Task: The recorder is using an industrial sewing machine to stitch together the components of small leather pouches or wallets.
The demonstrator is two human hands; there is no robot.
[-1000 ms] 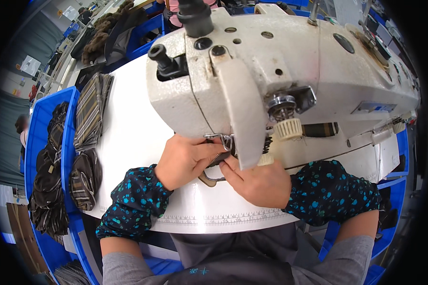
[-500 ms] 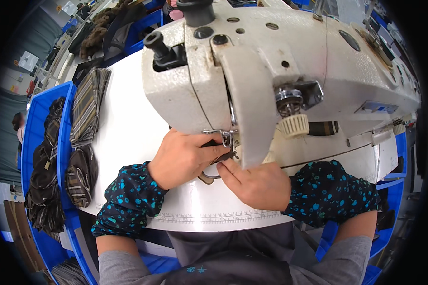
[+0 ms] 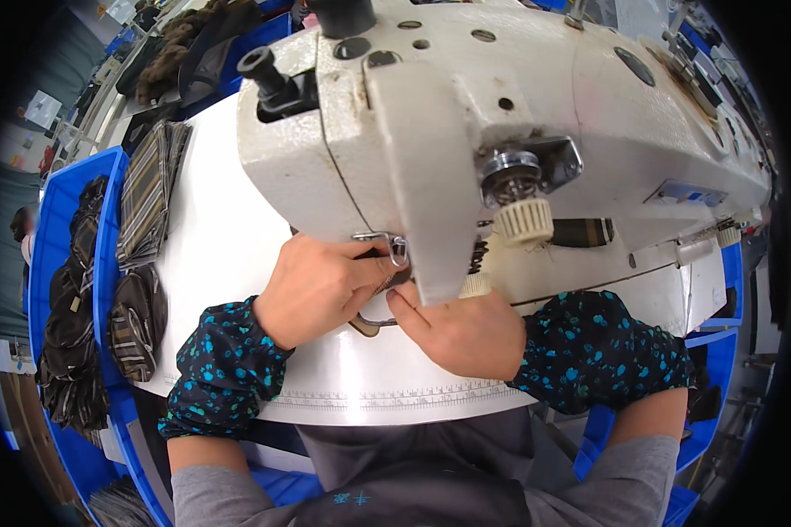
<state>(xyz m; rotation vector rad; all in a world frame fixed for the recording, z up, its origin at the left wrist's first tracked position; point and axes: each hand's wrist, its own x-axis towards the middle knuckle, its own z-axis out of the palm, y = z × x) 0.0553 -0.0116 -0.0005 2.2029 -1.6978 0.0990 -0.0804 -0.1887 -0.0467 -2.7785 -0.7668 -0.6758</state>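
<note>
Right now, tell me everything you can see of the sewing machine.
The sewing machine has a cream-white, metal-looking body, glossy and pebbled, with brownish wear marks. It is upright over the white table, its long arm reaching toward the right. It carries a black knob at its left end, a pale guard in front and, right of that, a ribbed cream dial. The left hand and right hand are close below; whether their fingertips touch it, I cannot tell.
</note>
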